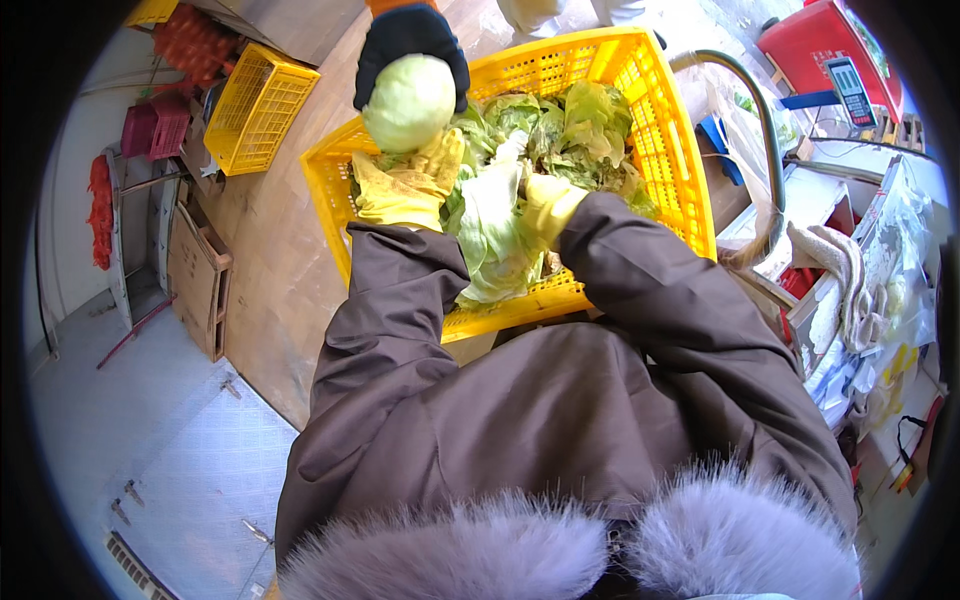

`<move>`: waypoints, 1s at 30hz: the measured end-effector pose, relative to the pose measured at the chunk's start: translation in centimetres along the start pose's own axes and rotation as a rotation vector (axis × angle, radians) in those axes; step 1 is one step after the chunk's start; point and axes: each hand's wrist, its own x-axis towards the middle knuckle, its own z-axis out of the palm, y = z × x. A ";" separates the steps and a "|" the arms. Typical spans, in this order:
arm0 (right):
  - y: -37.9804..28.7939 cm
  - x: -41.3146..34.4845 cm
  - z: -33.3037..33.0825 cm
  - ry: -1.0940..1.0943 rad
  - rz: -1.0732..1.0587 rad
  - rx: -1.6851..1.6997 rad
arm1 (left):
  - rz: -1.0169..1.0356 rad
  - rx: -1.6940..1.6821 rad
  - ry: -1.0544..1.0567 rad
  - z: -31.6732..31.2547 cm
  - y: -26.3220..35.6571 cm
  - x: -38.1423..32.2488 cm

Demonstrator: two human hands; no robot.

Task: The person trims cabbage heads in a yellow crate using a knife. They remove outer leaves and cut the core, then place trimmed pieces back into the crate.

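My left hand [409, 187], in a soiled yellow glove, is at the crate's left side, just below a round pale-green head of lettuce [411, 105]. Its fingers are spread; whether they touch the head is hard to tell. A co-worker's dark-gloved hand [409, 37] with an orange cuff grips that head from the far side. My right hand [553, 204], also yellow-gloved, is curled beside a long pale lettuce leaf [487, 217]; its fingertips are hidden. Both hands are over a yellow plastic crate [679, 157] holding loose, partly browned lettuce leaves [592, 124].
Another yellow crate [259, 112] stands at the left, near red net sacks [196, 45] and a wooden board [199, 277]. Right of my crate are a curved tube frame [769, 135], a scale display [850, 91], a red bin [825, 45] and a cloth glove [847, 277].
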 end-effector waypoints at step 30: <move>10.5 -31.7 -9.0 -0.193 0.581 1.157 | 0.382 2.073 0.094 1.4 -23.6 14.9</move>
